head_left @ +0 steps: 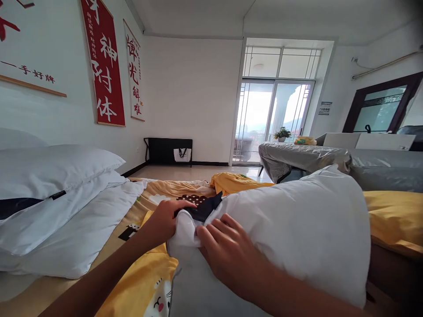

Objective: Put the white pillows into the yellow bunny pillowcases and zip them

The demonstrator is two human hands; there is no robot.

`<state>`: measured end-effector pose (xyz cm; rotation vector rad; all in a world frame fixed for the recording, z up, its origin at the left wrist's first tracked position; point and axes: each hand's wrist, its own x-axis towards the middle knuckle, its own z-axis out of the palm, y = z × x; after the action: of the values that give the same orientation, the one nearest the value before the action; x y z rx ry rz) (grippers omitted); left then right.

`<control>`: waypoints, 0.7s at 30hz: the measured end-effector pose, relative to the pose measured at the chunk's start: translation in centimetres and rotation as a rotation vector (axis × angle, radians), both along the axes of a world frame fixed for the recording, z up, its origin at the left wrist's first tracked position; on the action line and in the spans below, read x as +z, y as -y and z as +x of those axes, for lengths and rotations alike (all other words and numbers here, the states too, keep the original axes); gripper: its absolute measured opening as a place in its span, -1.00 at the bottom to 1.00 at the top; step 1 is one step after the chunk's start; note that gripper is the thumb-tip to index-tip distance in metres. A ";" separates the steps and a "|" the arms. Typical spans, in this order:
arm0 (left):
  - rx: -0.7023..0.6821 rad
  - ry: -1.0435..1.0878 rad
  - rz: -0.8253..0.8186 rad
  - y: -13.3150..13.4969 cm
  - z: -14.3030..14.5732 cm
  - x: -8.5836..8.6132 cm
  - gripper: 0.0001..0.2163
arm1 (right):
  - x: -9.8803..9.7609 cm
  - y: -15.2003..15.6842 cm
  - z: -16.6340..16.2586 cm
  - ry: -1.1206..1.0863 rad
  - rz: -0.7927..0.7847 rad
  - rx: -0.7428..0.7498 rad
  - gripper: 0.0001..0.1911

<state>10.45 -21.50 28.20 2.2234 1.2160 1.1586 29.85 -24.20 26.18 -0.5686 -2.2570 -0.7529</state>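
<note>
A big white pillow (291,224) lies across the bed in front of me. My left hand (165,220) grips its near corner, fingers curled over the white cloth edge beside a dark inner flap (201,211). My right hand (228,251) pinches the same white edge from the other side, fingers bent and pressed on the fabric. Under the pillow lies a yellow patterned bedsheet (142,286) with cartoon prints.
Two white pillows (56,171) are stacked at the left on a white duvet (82,237). Red and white banners (104,61) hang on the left wall. A black rack (168,152) stands by the far wall. A grey-covered table (304,156) and glass balcony doors (274,119) are beyond.
</note>
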 end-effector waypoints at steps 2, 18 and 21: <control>0.068 0.177 -0.012 -0.3 -0.7 0.0 -0.73 | 1.2 -0.5 0.1 -0.094 -0.077 -0.003 -0.88; -0.433 0.769 -0.659 0.4 0.7 -6.6 -0.16 | 11.4 -5.4 2.0 -0.144 -0.599 0.239 -0.91; -0.381 0.522 -0.549 2.9 1.8 -9.3 -0.05 | 11.9 -7.0 3.0 -0.204 -0.530 0.157 -0.90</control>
<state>12.27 -24.35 18.88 1.5233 0.7334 1.0034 32.86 -17.21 38.11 -0.6642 -2.2698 -0.0048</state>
